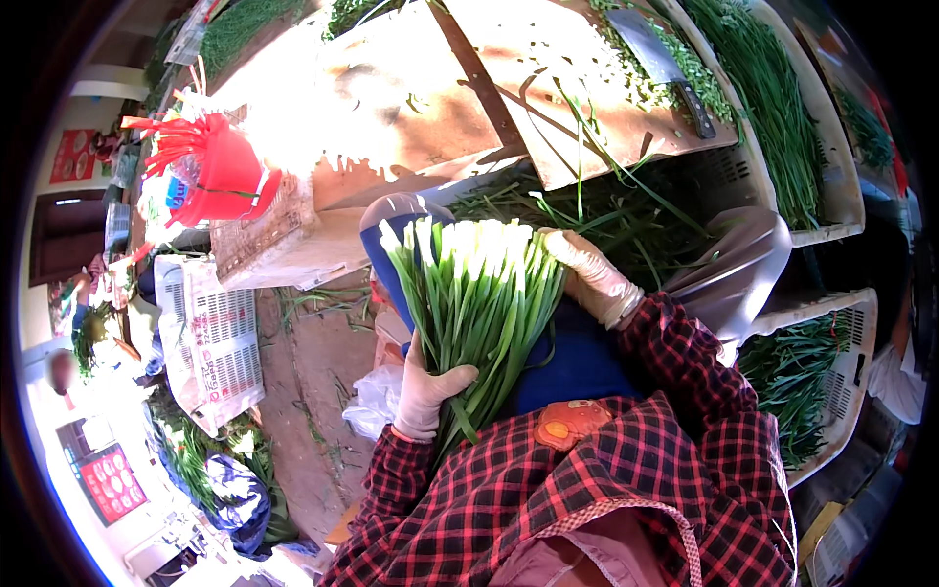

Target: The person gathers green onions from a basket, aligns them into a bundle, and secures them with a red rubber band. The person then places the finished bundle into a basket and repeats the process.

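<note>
A thick bunch of flat green leaves with white cut ends, likely garlic chives (484, 293), lies across my lap with its white ends pointing away from me. Around its lower left side my gloved left hand (433, 392) is closed, thumb over the leaves. My gloved right hand (590, 275) rests against the upper right edge of the bunch, near the white ends; its fingertips are partly hidden, so its grip is unclear. Beyond my knees, a cleaver (653, 55) with a black handle lies on a wooden board (579, 139) among cut trimmings.
Plastic crates of green leaves stand at the right, one at the upper right (843, 220) and one lower (855, 396). A red bucket (227, 172) holding red ties stands at the left above a white crate (213, 330). Loose leaves (631, 213) lie between my knees and the board.
</note>
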Motion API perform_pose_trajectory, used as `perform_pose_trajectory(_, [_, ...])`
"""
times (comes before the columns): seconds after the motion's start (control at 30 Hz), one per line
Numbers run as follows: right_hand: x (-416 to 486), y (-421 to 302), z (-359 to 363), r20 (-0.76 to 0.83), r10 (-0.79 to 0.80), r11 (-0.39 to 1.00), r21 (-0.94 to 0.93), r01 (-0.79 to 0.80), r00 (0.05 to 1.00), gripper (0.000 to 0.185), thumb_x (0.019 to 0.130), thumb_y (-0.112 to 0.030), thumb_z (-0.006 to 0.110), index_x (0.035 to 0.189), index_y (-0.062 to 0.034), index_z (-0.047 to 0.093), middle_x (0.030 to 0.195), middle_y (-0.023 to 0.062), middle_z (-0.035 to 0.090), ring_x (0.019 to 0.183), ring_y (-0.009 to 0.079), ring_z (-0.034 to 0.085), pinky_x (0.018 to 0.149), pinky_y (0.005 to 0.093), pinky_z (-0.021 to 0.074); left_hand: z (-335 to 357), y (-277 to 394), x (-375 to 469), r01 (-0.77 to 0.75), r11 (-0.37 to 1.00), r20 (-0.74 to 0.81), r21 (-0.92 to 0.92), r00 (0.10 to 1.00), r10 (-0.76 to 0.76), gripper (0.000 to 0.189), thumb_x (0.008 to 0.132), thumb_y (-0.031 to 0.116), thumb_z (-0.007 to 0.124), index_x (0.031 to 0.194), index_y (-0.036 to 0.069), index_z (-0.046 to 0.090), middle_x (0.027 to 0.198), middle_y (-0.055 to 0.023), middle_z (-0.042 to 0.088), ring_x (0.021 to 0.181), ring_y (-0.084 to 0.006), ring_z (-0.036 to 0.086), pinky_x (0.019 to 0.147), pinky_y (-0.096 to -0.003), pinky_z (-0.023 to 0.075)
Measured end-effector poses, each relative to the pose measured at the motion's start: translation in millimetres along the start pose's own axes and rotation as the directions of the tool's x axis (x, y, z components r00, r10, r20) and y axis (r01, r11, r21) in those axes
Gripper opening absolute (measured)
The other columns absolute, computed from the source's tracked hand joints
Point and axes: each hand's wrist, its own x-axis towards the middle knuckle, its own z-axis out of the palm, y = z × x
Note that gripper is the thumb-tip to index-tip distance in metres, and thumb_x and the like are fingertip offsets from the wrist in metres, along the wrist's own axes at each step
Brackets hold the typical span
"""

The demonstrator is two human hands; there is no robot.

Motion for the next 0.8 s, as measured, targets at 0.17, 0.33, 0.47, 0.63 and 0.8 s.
perform_pose_trajectory(0.17, [1,10,48,0.095,-0.178,0.968,0.198,0.156,0.979,0.068,0.092,-0.033,0.066,0.147,-0.0138,0.032,0.141,0.0048,0.046,0.131,0.0218,0.043,0.111,0.0395,0.0322,7,4,-4,0.032,0.995,-0.037,0.097,0.999,-0.029,0.090,0.072,0.003,0.077,0.145,-0.001,0.027,0.132,-0.0124,0.052,0.120,-0.0194,0.053,0.104,-0.0326,0.0402])
perform_pose_trajectory(0.33, [29,-15,70,0.221,-0.223,0.973,-0.016,0.232,0.950,0.088,0.085,0.001,0.067,0.153,-0.0052,0.012,0.133,0.0119,0.052,0.120,0.0189,0.052,0.104,0.0361,0.0407,12,54,1,-0.117,0.670,0.217,0.733,0.974,-0.066,0.090,0.077,0.009,0.071,0.149,-0.002,0.018,0.136,-0.0144,0.048,0.123,-0.0207,0.049,0.106,-0.0334,0.0374])
perform_pose_trajectory(0.47, [35,-11,74,0.269,-0.254,0.965,0.009,0.261,0.929,0.091,0.083,0.002,0.068,0.152,-0.0037,0.008,0.124,0.0112,0.058,0.111,0.0180,0.058,0.101,0.0351,0.0436,-16,83,22,0.283,0.959,0.343,-0.010,0.902,-0.263,0.086,0.080,0.017,0.069,0.148,-0.003,0.019,0.139,-0.0153,0.046,0.128,-0.0218,0.046,0.109,-0.0350,0.0341])
perform_pose_trajectory(0.63, [19,-23,101,0.258,-0.266,0.960,-0.011,0.279,0.929,0.096,0.078,0.003,0.074,0.152,-0.0081,0.014,0.140,0.0093,0.046,0.118,0.0173,0.053,0.101,0.0341,0.0447,28,62,33,-0.131,0.691,0.210,0.711,0.977,-0.030,0.108,0.067,0.033,0.088,0.146,-0.001,0.023,0.127,-0.0143,0.055,0.118,-0.0200,0.054,0.100,-0.0315,0.0421])
perform_pose_trajectory(0.8, [21,-24,97,0.122,-0.260,0.945,-0.171,0.278,0.958,0.074,0.075,0.002,0.078,0.138,-0.0055,0.042,0.128,0.0063,0.053,0.113,0.0134,0.055,0.096,0.0310,0.0483,64,69,31,-0.032,0.395,0.062,0.918,0.996,-0.065,0.100,0.066,0.043,0.083,0.140,-0.001,0.031,0.114,-0.0223,0.062,0.109,-0.0348,0.062,0.092,-0.0372,0.0477])
